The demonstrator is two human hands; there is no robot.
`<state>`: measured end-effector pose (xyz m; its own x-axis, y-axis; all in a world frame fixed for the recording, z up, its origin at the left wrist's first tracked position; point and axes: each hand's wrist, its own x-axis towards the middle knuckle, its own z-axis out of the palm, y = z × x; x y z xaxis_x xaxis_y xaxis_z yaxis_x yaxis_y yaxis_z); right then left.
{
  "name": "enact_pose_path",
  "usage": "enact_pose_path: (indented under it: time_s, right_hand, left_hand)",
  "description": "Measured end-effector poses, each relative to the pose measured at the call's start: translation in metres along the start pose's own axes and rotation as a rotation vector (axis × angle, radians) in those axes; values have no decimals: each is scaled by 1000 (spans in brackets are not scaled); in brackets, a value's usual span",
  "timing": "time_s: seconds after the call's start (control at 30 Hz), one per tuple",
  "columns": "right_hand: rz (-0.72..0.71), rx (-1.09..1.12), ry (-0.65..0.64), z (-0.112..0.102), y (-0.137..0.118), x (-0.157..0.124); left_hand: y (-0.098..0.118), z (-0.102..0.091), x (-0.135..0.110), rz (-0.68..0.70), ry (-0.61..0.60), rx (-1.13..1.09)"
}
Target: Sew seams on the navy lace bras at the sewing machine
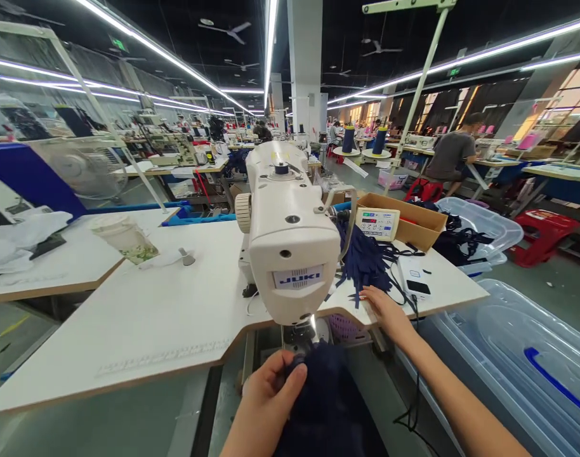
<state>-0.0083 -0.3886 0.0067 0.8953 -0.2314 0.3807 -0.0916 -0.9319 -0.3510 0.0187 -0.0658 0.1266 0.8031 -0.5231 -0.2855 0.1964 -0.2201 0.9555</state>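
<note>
White desk (176, 304) stretches left. Near, navy cloth (330, 406) should handle soft and light (slippery, perhaps), best taken at its edge, where my left fingers (294, 384) pinch it before the sewing machine (292, 235); farther right, my right fingers (373, 298) meet navy strips (366, 257), grip unclear.

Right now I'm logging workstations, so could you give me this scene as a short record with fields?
Machine: white JUKI sewing machine
Left hand: pinching navy fabric at the machine's near end
Right hand: beside navy strips, grip unclear
Right of machine: control panel, cardboard box
Left of machine: cup on white table
</note>
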Motion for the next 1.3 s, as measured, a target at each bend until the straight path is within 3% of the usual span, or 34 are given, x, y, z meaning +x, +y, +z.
enact_pose_path:
  time_s: [0.13, 0.27, 0.33, 0.43, 0.6, 0.7, 0.83, 0.93, 1.03, 1.13, 1.3]
  right_hand:
    - [-86, -98, -13, 10, 10, 7]
    - [-155, -345, -10, 7, 21, -11]
    - [-111, -359, -22, 1, 27, -22]
    - [19, -185, -14, -18, 24, -34]
    - [205, 118, -50, -59, -30, -37]
    - [125, 233, -160, -74, -70, -34]
    - [-42, 230, -268, -79, -110, -30]
    - [-278, 191, -212, -77, -132, -29]
    - [-457, 122, -60, -74, -146, -29]
    - [-458, 54, 15, -71, -153, -30]
    - [-428, -63, -5, -68, -159, -34]
  left_hand:
    - [-9, 5, 5, 5, -46, -32]
    - [-12, 6, 3, -16, -36, -65]
    - [-11, 7, 1, -32, -19, -74]
    - [-9, 9, -1, -37, -15, -91]
    - [-9, 12, 1, -11, -13, -80]
    - [-10, 14, 2, 15, 0, -68]
    - [-11, 18, 3, 26, 20, -78]
    - [-12, 20, 4, 29, 39, -66]
    - [-13, 21, 5, 48, 53, -71]
    - [-15, 22, 6, 70, 67, -67]
    - [-20, 25, 6, 87, 92, -71]
